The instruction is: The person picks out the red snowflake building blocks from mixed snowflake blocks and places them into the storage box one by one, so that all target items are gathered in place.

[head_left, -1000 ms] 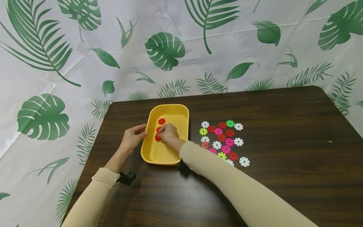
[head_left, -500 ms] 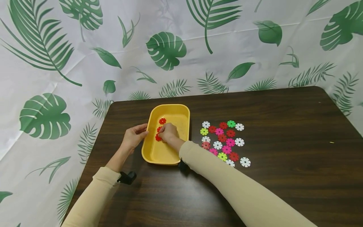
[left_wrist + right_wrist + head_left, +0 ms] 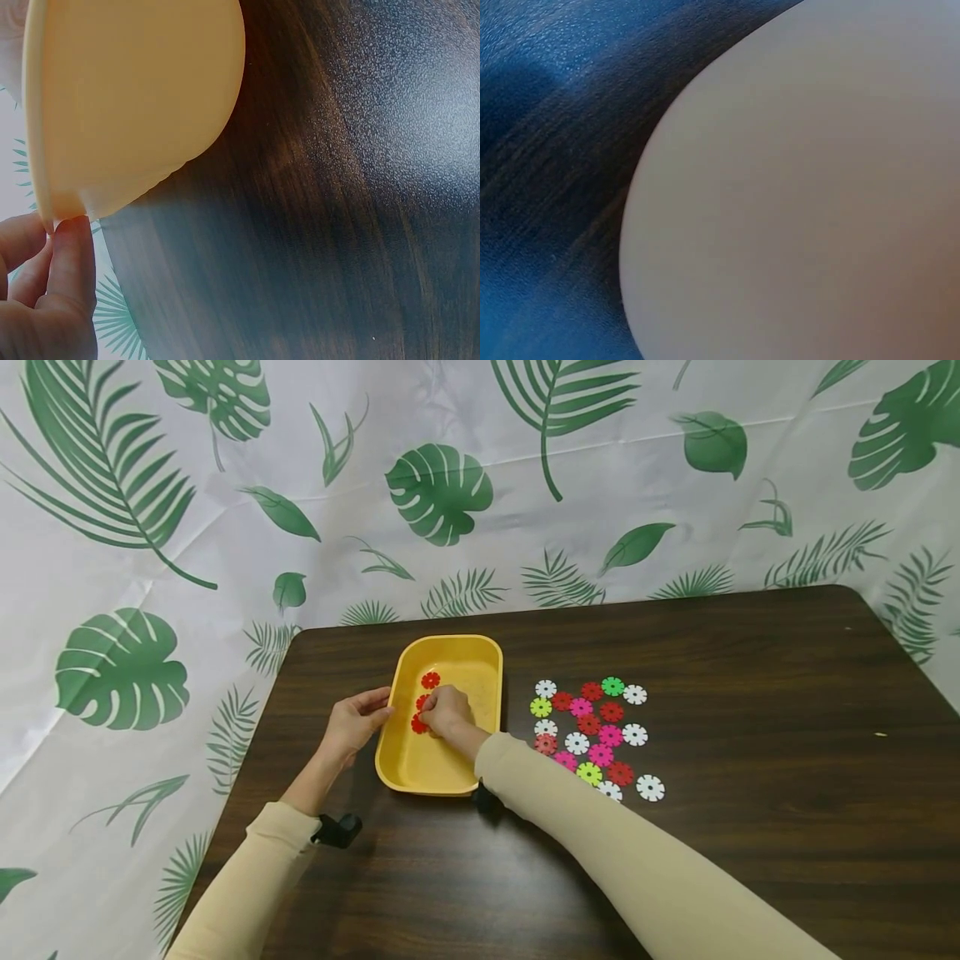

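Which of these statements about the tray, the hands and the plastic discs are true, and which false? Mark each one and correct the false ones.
1. The yellow tray stands on a dark wooden table. True.
2. The right hand is inside the tray, at the red discs there. True.
3. The left hand lies flat on the table, far from the tray. False: its fingertips touch the tray's left rim.
4. The tray holds white and green discs. False: only red discs show in it.
5. A loose group of mixed-colour discs lies on the table to the right of the tray. True.
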Demonstrator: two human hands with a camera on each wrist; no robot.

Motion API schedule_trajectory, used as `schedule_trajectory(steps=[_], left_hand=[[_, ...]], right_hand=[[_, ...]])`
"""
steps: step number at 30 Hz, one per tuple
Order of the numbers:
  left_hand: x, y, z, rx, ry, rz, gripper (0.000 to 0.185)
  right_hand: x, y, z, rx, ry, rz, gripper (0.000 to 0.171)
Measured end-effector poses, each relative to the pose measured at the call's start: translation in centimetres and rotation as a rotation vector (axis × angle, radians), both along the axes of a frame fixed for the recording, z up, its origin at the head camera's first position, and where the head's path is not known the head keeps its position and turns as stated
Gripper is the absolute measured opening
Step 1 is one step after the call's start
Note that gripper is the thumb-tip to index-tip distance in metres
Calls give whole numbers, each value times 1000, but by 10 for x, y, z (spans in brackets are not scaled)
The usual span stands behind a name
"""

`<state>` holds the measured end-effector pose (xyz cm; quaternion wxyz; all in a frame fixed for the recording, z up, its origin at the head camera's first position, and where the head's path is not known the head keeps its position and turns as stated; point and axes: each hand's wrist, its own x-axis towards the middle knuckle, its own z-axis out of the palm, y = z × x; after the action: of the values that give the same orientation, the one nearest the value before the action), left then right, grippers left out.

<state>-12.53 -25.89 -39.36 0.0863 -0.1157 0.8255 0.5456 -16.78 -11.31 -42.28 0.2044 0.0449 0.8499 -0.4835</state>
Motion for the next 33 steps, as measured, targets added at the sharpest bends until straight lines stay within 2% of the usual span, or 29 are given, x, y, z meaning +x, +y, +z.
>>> schedule_trajectory(steps=[12,22,28,33], left_hand=[[0,2,-1,-2,3,-11,43],[0,2,-2,-15,7,-4,42],[0,2,-2,-20,0,-8,42],[1,1,0,-8,0,-5,43]], right_hand=[[2,4,0,-33,1,-1,10],[0,5,-1,-103,-57,-22,5],[0,6,5,-182,-76,-55,7],[2,13,22,-326,-68,-56,11]])
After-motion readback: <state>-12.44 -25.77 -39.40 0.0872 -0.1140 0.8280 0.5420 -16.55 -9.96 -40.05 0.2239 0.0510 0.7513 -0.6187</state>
